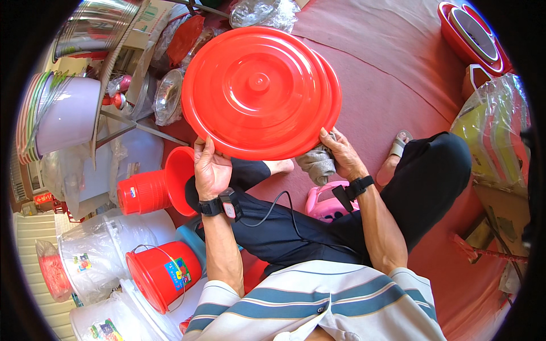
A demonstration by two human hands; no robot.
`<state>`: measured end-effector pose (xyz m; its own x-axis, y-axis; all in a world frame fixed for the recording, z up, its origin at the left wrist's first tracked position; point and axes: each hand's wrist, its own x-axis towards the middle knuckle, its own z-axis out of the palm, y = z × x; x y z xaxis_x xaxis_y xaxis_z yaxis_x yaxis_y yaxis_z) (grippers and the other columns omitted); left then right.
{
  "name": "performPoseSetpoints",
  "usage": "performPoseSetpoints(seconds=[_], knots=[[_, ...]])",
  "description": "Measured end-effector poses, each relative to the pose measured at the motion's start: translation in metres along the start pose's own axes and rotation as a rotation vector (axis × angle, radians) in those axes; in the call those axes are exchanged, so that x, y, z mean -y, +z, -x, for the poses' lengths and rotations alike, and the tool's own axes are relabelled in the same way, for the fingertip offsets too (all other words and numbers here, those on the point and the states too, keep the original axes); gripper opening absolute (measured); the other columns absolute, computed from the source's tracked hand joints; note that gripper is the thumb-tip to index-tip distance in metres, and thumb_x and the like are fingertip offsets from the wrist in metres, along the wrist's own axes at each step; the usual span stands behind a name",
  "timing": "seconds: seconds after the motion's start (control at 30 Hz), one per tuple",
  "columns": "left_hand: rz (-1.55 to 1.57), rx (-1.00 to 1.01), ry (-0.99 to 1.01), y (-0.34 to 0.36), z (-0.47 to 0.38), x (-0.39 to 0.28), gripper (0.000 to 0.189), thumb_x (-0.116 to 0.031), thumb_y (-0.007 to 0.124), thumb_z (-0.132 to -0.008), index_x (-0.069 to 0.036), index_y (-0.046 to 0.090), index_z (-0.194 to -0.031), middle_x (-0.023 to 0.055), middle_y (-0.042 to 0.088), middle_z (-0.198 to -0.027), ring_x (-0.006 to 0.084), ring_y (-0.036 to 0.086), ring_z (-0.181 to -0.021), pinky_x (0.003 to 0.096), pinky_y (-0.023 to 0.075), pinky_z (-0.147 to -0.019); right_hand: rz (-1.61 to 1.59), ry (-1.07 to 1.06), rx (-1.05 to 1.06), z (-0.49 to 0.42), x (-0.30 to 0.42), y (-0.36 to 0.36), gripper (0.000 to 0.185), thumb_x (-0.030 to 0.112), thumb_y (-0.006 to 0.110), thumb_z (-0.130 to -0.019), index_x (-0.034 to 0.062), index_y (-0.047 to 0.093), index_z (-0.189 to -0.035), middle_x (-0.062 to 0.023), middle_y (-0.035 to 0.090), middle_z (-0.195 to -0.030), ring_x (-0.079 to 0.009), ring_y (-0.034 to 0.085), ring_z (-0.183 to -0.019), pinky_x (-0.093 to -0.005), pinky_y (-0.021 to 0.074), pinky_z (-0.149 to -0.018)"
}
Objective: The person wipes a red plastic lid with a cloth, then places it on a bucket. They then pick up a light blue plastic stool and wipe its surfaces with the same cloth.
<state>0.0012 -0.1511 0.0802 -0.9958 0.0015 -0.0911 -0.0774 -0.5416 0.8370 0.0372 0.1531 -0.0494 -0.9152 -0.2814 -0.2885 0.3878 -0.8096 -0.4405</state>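
Note:
A round red plastic lid [204, 81] with a central knob is held up before me, its top facing the camera. At least one more red rim [335, 91] shows behind its right side; I cannot tell whether that is a second lid or a basin. The thumb of my left hand [213, 172] lies on the lid's lower left edge, with the fingers partly hidden below. My right hand [344, 155] grips the lower right edge and also has a crumpled grey cloth [318, 164] in its fingers. Both wrists wear black straps.
Red nested buckets [145, 192] lie on their side at left, near a lidded red bucket [170, 273] and plastic-wrapped white buckets [87, 251]. A metal rack [117, 72] stands upper left. A pink plastic item [320, 200] is between my legs. Wrapped goods [490, 132] sit right.

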Motion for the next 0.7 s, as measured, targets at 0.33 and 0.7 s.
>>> performPoseSetpoints(seconds=[0.33, 0.7], knots=[[-0.132, -0.251, 0.456, -0.029, -0.011, -0.080, 0.015, -0.014, 0.065, -0.102, -0.010, 0.063, -0.117, 0.0071, 0.070, -0.127, 0.0203, 0.065, -0.118, 0.0389, 0.0500, -0.107, -0.013, -0.032, -0.044, 0.004, 0.004, -0.001, 0.048, 0.033, 0.069, -0.102, 0.0076, 0.056, -0.140, -0.0055, 0.069, -0.124, -0.0165, 0.070, -0.103, -0.0369, 0.0593, -0.091], [-0.119, -0.257, 0.341, -0.042, 0.007, -0.073, 0.014, -0.013, 0.067, -0.101, -0.012, 0.063, -0.114, 0.0065, 0.068, -0.129, 0.0245, 0.060, -0.126, 0.0469, 0.0449, -0.112, -0.056, 0.011, 0.053, 0.001, 0.000, -0.002, 0.050, 0.030, 0.068, -0.102, 0.0062, 0.053, -0.144, -0.0061, 0.068, -0.130, -0.0173, 0.069, -0.108, -0.0356, 0.0571, -0.095]])
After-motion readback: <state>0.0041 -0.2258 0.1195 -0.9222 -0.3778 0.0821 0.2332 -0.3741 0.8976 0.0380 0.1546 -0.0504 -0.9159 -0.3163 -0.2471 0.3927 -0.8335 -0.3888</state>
